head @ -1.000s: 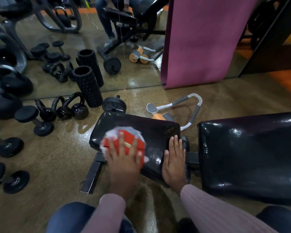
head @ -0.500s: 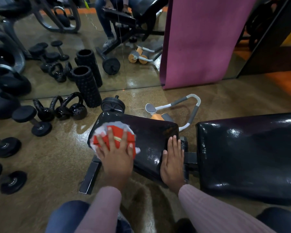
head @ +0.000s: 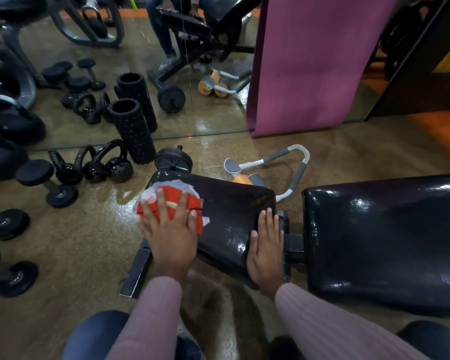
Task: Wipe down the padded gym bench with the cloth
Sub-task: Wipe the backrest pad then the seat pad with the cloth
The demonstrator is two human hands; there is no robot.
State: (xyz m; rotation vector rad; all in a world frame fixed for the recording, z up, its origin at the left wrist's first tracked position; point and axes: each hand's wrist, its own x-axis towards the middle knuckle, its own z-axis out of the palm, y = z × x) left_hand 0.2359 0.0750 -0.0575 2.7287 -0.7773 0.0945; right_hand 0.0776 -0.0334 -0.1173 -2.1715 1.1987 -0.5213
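A black padded gym bench lies low across the floor in two shiny pads: a small seat pad [head: 229, 214] in the middle and a long back pad [head: 379, 240] to the right. A red and white cloth [head: 172, 197] lies on the seat pad's far left end. My left hand [head: 170, 229] presses flat on the cloth with fingers spread. My right hand [head: 266, 245] rests flat, fingers straight, on the seat pad's right edge by the metal joint.
Kettlebells [head: 107, 165], dumbbells [head: 44, 181] and a black foam roller [head: 131, 131] stand on the floor to the left by a wall mirror. An ab roller [head: 268, 167] lies behind the bench. A purple mat [head: 309, 63] leans on the mirror. My knees are at the bottom.
My left hand has slid the cloth leftward along the seat pad to its far left end. My right hand has stayed in place.
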